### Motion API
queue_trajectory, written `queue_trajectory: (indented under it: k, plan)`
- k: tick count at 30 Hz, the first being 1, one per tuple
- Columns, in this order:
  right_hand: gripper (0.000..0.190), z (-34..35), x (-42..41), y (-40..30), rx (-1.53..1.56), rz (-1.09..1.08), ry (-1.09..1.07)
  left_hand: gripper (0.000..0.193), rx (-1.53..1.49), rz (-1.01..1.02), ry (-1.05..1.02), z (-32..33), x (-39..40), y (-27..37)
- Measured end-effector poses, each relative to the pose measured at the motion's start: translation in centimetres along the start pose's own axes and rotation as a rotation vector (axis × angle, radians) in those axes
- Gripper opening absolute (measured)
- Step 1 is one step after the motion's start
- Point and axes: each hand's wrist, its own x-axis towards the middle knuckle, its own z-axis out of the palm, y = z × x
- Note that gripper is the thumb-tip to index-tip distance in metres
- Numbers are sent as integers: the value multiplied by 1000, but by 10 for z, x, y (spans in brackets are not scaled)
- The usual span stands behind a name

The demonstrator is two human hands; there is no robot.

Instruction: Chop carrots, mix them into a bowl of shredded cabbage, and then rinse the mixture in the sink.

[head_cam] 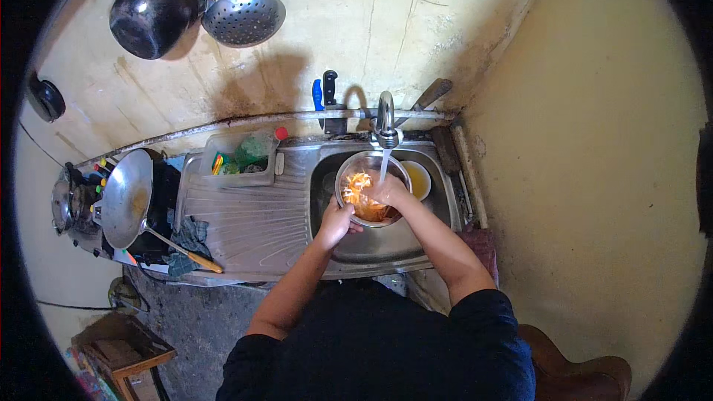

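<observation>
My left hand (336, 223) grips the near left rim of a round stainless steel bowl (340, 178) over the sink basin (384, 248). Orange and white shredded food (359, 192), perhaps grated vegetables, lies in the bowl. My right hand (389, 189) is inside the bowl at the shreds, its fingers partly hidden by water; whether it holds any cannot be told. Water runs from the chrome faucet (385, 122) into the bowl beside that hand. A white bowl with yellowish liquid (418, 180) sits in the basin just right of the steel bowl.
A plastic container (239, 180) with a green scrubber stands on the ribbed steel drainboard (245, 217). Farther left are a wok (127, 200) with a wooden handle and a dark cloth (189, 242). Knives (330, 92) hang behind the sink; a perforated skimmer (244, 18) hangs above.
</observation>
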Motion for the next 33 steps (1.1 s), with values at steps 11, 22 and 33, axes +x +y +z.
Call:
queue_trajectory:
  k: [11,22,33]
  plan:
    - [31,-29,-2,-19,-108,-161,-23,37,-96,-31,1,4,-6,-6]
    - [34,-4,-1,-13,246,121,13,38,-86,-47,41,3,-16,-1]
    - [57,-11,-6,2,-127,-53,-198,39,-70,-56,17,5,-13,-8]
